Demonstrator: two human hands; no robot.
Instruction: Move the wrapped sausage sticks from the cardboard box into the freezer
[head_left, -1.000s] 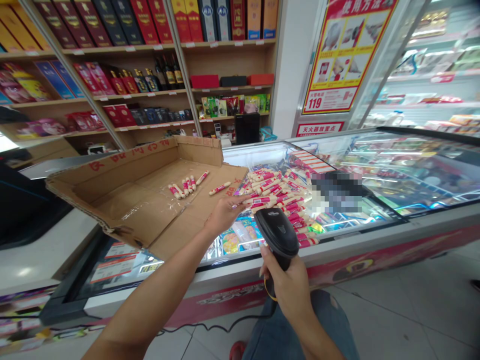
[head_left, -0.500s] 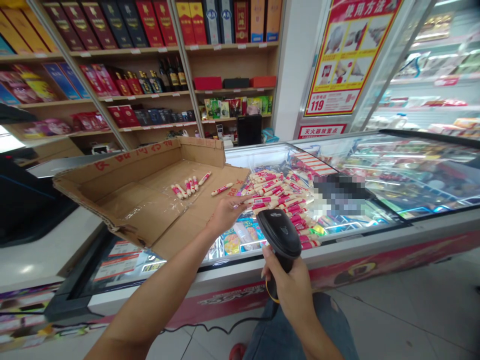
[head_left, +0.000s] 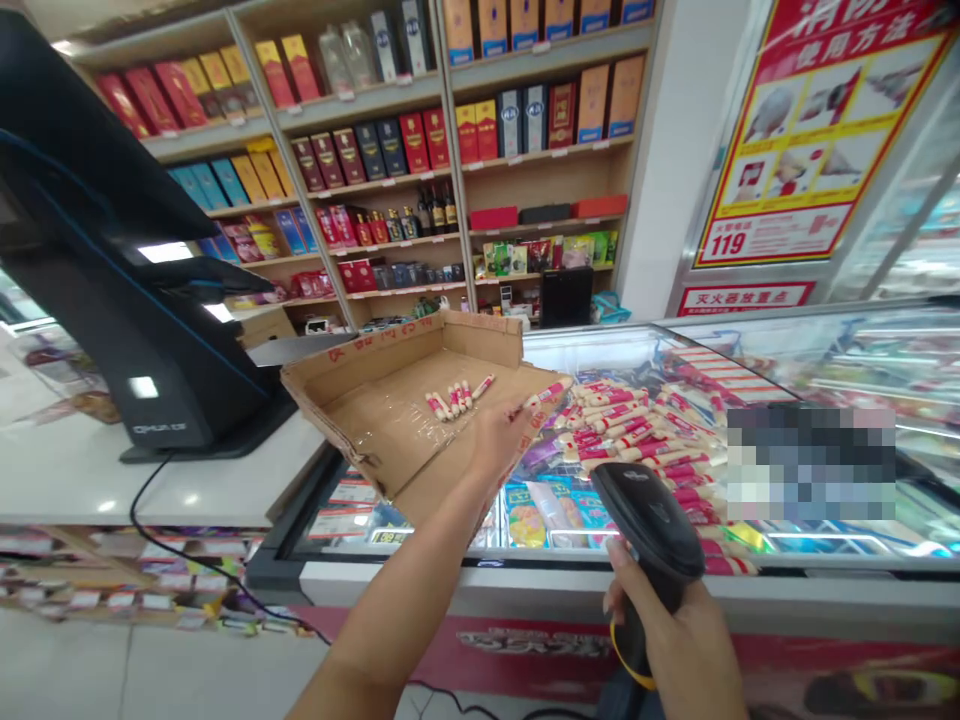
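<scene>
My left hand [head_left: 499, 437] reaches out over the edge of a flat open cardboard box [head_left: 390, 420] and pinches one red-and-white sausage stick [head_left: 545, 394] at its fingertips. Several more sticks [head_left: 454, 397] lie inside the box. A pile of the same sausage sticks [head_left: 645, 430] rests on the glass lid of the chest freezer [head_left: 540, 590], just right of the hand. My right hand [head_left: 690, 650] is wrapped round the handle of a black barcode scanner [head_left: 652, 520], whose head points toward the pile.
A black till screen [head_left: 112, 290] stands on the white counter [head_left: 90, 480] at left, its cable hanging down. Shelves of boxed liquor and bottles [head_left: 420, 150] line the back wall. A red poster [head_left: 817, 130] hangs at right beside a glass-doored cooler. A blurred patch lies on the freezer lid.
The view has swung left and up, bringing the till screen into sight. My left hand has picked up one sausage stick from the pile's edge. The scanner stays in my right hand.
</scene>
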